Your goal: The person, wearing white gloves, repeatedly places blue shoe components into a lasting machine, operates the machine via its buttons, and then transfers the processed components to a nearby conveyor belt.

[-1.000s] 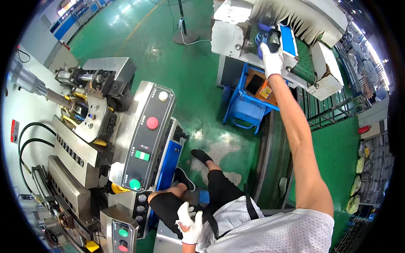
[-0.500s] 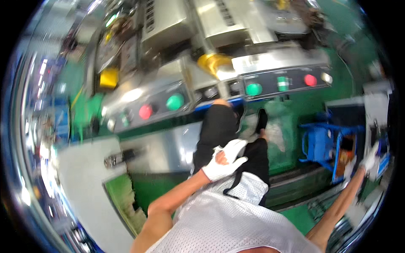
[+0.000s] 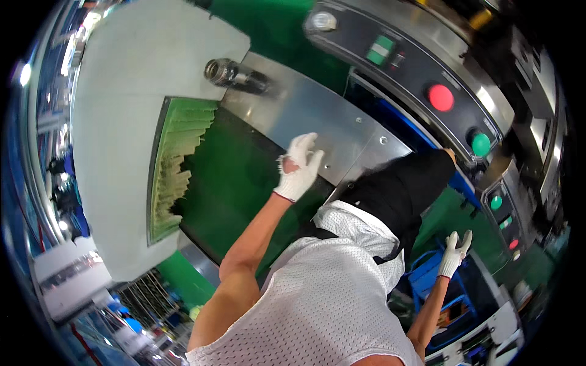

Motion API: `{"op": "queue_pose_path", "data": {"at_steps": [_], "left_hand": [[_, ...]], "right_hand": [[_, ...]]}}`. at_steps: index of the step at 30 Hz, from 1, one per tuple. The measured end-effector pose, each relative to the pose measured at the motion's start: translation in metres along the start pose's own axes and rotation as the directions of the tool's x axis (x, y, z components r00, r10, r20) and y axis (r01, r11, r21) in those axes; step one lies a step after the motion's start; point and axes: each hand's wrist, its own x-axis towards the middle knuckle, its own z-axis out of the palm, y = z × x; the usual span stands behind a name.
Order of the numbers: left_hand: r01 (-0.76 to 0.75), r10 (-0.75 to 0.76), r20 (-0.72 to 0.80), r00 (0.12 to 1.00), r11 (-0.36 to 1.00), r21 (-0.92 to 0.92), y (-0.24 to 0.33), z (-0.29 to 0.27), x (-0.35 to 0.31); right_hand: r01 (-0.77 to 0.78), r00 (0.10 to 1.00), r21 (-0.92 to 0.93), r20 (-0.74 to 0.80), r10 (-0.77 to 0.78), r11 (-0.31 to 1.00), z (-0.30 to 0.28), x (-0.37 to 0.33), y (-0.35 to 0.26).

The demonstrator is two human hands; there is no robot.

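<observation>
My left hand [image 3: 299, 168], in a white knitted glove with a torn patch on its back, hovers over the edge between a green conveyor belt [image 3: 238, 168] and a steel plate [image 3: 305, 107]. Its thumb stands apart from the fingers, and nothing shows in it. Farther off, a dark metal cylinder with a ringed end [image 3: 235, 76] lies on the plate beside the white housing. Out to the right, my gloved right hand [image 3: 455, 253] has its fingers spread and looks bare of any object, above a blue frame cart [image 3: 427, 274].
A white machine housing [image 3: 122, 122] stands at left, its opening hung with a frayed green strip curtain [image 3: 177, 165]. Control panels with a red button [image 3: 441, 97] and a green button [image 3: 481, 144] run along the far right. My black-trousered leg [image 3: 390, 189] is beside the plate.
The view has turned left toward the white housing and conveyor. My left hand has moved from my lap out over the belt's edge. My right hand has come away from the equipment at far right.
</observation>
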Motion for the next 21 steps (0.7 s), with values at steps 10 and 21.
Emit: {"op": "queue_pose_path", "data": {"at_steps": [10,21], "left_hand": [[0.448,-0.088,-0.570,0.817,0.719,0.532,-0.240,-0.202,-0.092],[0.890,-0.349,-0.889,0.296,0.439,0.124,-0.414,-0.422,-0.225]], "right_hand": [[0.807,0.433,-0.053,0.730,-0.528,0.588,0.166,-0.049,-0.255],[0.933,-0.356,0.353,0.883,-0.305,-0.068,0.480,-0.264,-0.248]]}}
